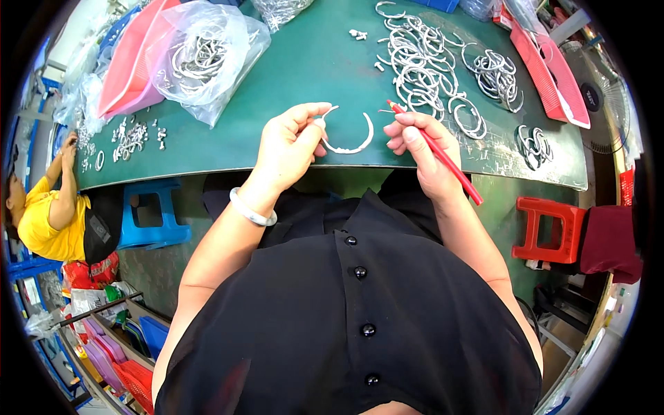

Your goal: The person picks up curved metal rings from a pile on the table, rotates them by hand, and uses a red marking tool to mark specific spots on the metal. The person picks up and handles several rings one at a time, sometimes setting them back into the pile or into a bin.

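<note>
Two hands over green table [304, 69]: left hand [290, 145] pinches an open silver bangle [349, 138]; right hand [422, 149] grips a red pencil-like tool [443, 159], bangle pile [422, 62] beyond.

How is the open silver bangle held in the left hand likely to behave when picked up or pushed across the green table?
The open silver bangle is pinched at one end by the left hand yet keeps its curve, so it is probably stiff. It is thin, so likely light. Its smooth, shiny metal might slide easily on the green table, and being round it could roll if stood on edge.
</note>
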### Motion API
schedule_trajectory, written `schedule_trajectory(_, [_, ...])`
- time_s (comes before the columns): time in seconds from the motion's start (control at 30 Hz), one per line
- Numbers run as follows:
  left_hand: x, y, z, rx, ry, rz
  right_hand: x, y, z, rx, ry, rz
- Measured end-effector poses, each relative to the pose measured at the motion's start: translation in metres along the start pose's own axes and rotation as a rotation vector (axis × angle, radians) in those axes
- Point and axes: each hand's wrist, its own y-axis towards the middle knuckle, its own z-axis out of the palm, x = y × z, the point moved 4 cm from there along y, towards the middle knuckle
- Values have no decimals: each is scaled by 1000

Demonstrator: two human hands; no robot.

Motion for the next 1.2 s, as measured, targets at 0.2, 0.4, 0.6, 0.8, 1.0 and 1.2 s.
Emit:
schedule_trajectory(0.2, [-18,-9,-2,69,-70,72,21,8,28,26,81,43])
schedule_trajectory(0.4, [-27,-15,-11,163,-340,55,30,19,35,19,187,73])
schedule_trajectory(0.6, [-33,-13,-23,178,-485,72,34,31,43,31,210,103])
schedule_trajectory(0.8, [-36,-6,-23,174,-401,34,46,41,48,50,141,32])
schedule_trajectory(1.0, [-23,10,-18,239,-621,4,66,45,66,98,9,-87])
schedule_trajectory(1.2, [-27,15,-16,271,-767,34,79,46,77,171,-45,-152])
